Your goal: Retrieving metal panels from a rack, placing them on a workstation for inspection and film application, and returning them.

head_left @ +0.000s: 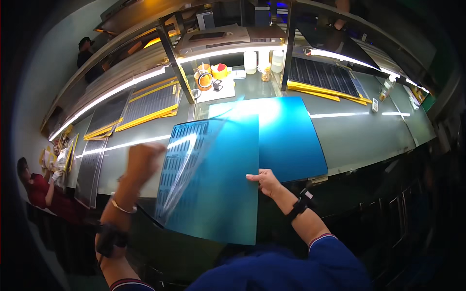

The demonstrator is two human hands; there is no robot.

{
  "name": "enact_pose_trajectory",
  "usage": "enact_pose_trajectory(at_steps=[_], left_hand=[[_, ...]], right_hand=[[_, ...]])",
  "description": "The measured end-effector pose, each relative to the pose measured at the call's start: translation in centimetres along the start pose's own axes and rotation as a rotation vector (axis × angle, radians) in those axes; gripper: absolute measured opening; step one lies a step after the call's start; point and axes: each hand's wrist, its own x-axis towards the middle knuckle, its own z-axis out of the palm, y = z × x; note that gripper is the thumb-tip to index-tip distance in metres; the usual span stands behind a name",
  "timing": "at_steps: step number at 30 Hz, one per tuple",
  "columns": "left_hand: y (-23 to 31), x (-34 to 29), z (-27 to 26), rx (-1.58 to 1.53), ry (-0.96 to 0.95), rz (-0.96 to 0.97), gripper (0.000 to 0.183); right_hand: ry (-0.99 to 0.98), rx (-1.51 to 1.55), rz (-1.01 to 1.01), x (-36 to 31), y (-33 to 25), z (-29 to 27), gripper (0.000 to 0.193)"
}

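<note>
A blue-green sheet (pixel 230 194) lies tilted in front of me, overhanging the bench's near edge. Its right edge is pinched between the thumb and fingers of my right hand (pixel 265 182). On its left part a dark pattern of rows of short slots (pixel 177 160) shows. A loose clear film (pixel 187 179) stands up in a shiny fold over that pattern. My left hand (pixel 144 160), smeared by motion, is raised just left of the sheet and looks closed like a fist; anything inside it is hidden. Under and behind lies a second, brighter blue sheet (pixel 291 140).
Dark slotted panels with yellow edges lie at left (pixel 148 106) and right (pixel 325 77) on the glass-topped bench (pixel 354 136). Tape rolls (pixel 205 80) and a white bottle (pixel 250 62) stand behind, under a lit shelf with metal posts (pixel 175 60). A person in red (pixel 41 191) works at far left.
</note>
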Motion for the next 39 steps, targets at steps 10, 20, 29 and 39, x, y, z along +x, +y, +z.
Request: enact_pose_trajectory(at_steps=[10,20,29,39], left_hand=[[-6.4,-1.4,-5.5,-0.067,0.293,-0.426,0.018],[-21.7,-7.2,0.8,-0.524,0.367,-0.754,0.025],[-31.0,0.5,12.5,-0.611,-0.100,-0.640,0.023],[-0.6,5.0,8.9,-0.019,0.333,-0.070,0.023]], right_hand=[[-0.012,-0.045,-0.242,-4.9,-5.8,-6.6,0.012],[0.757,-0.405,-0.544,-37.6,-10.0,-14.2,0.021],[1.670,-0.353,-0.522,-56.9,-5.6,-8.4,0.022],[1.971,-0.248,-0.509,-51.1,2.1,-28.6,0.008]])
